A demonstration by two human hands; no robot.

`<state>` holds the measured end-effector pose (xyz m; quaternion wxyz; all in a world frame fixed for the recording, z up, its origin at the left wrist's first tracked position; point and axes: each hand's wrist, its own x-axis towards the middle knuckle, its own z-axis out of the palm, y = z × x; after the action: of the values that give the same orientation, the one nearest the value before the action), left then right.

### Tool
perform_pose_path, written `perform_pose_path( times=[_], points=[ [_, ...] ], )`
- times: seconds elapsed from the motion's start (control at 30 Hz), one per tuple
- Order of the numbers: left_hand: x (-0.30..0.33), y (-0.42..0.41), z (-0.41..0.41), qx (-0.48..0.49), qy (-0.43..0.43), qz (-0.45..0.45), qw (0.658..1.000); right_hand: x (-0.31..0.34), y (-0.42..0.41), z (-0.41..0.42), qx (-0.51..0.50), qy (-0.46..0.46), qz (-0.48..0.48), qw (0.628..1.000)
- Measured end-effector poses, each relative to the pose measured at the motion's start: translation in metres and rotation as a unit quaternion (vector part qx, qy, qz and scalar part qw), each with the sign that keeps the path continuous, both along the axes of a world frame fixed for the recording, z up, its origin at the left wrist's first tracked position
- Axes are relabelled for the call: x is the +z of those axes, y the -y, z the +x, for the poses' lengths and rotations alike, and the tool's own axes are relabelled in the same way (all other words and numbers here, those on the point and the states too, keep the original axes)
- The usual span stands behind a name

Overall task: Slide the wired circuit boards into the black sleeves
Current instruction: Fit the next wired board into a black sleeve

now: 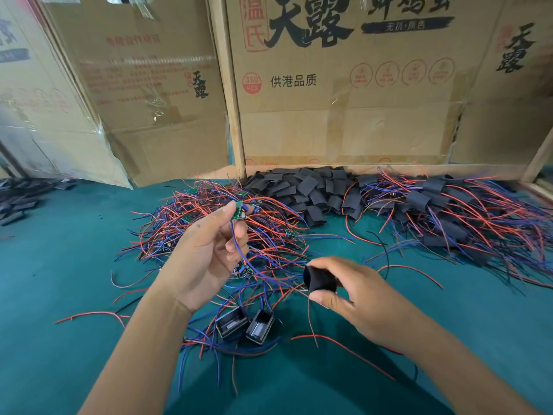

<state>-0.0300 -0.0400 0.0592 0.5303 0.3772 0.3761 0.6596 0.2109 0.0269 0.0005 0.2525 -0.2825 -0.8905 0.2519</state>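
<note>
My left hand [206,256] pinches a small green circuit board [238,211] between thumb and fingers, held up above the table, its blue and red wires trailing down. Lower and to the right, my right hand [356,298] pinches a black sleeve [319,279] squeezed open, its mouth facing left toward the board. Board and sleeve are apart. Behind my left hand lies a tangled heap of wired boards [209,223]. A heap of loose black sleeves [302,190] sits at the back centre.
Sleeved boards with wires are piled at the right [454,217]. Two small black box-shaped parts [245,324] lie near the front between my arms. Cardboard boxes [344,85] wall off the back of the green table [59,280]. More black pieces [18,202] lie at far left.
</note>
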Motion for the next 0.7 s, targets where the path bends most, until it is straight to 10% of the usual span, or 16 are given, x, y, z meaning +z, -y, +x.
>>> perform_pose_path(
  times=[0.3, 0.7],
  points=[
    [-0.005, 0.002, 0.013, 0.036, -0.129, 0.058, 0.989, 0.008, 0.000, 0.002, -0.019, -0.068, 0.019, 0.997],
    [-0.004, 0.000, 0.019, -0.021, 0.013, 0.076, 0.997, -0.006, -0.012, 0.008, -0.036, 0.043, 0.043, 0.997]
  ],
)
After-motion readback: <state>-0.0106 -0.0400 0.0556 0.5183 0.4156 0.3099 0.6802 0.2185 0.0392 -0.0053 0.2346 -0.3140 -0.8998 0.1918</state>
